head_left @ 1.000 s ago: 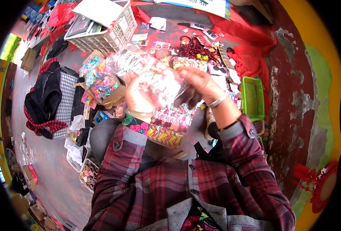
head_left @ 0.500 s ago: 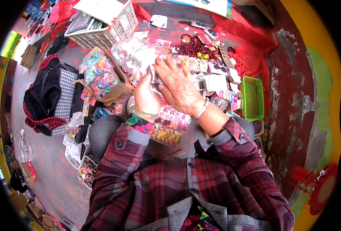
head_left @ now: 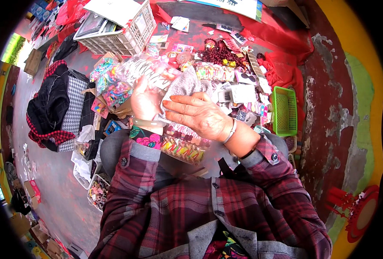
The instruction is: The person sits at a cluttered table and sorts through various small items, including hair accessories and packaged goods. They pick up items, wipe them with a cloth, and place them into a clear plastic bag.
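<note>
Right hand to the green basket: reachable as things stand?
Likely yes, perhaps with a lean: nothing visible covers the green basket, off to the right, though the right hand is on the grey cloth.

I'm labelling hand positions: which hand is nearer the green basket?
Right. The right hand, on the gray cloth, is left of the green basket; the left hand is farther left.

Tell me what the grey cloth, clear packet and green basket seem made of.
Grey cloth: probably textile, matte, with soft folds. Clear packet: likely thin plastic film, shiny, given its glare and wrinkles. Green basket: apparently moulded plastic, smooth, with regular holes.
</note>
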Available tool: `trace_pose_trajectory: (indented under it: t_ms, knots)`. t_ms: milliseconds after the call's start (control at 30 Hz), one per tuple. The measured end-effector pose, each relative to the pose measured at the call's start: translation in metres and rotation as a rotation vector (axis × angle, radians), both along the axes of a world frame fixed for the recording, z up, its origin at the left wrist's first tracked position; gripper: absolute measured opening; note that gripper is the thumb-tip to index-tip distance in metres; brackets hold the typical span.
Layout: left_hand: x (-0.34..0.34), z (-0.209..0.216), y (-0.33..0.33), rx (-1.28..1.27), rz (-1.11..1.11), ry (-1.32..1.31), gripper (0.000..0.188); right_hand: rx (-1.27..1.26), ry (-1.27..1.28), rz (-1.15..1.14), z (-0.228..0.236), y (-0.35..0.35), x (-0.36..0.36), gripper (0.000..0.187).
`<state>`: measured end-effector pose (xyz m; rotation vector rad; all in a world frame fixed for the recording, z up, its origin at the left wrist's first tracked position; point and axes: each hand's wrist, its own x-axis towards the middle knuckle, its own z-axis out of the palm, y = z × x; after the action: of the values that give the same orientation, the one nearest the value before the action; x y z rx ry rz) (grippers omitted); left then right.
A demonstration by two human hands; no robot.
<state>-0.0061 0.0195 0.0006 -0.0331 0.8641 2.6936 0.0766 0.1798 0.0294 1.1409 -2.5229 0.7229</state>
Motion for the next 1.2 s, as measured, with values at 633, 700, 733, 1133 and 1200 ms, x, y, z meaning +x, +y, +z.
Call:
trace_pose_trajectory:
  t_ms: [633, 700, 733, 1133, 1200]
  knots:
    - [0.042, 0.021, 0.035, -0.217, 0.154, 0.126, 0.027, -0.511, -0.018, -0.499, -0.005, -0.03, -0.003, 0.024]
    - [0.038, 0.011, 0.03, -0.185, 0.134, 0.086, 0.023, -0.492, -0.065, -0.487, -0.004, -0.034, 0.003, 0.023]
    - [0.036, 0.005, 0.029, -0.148, 0.126, 0.054, 0.023, -0.483, -0.089, -0.478, -0.003, -0.035, 0.004, 0.023]
    - [0.032, 0.019, 0.028, -0.008, 0.058, 0.018, 0.03, -1.191, -1.165, -0.185, 0.025, 0.024, -0.008, 0.015]
    - [0.029, 0.021, 0.028, -0.008, 0.094, 0.058, 0.028, -1.247, -0.911, -0.403, 0.034, 0.034, -0.011, 0.021]
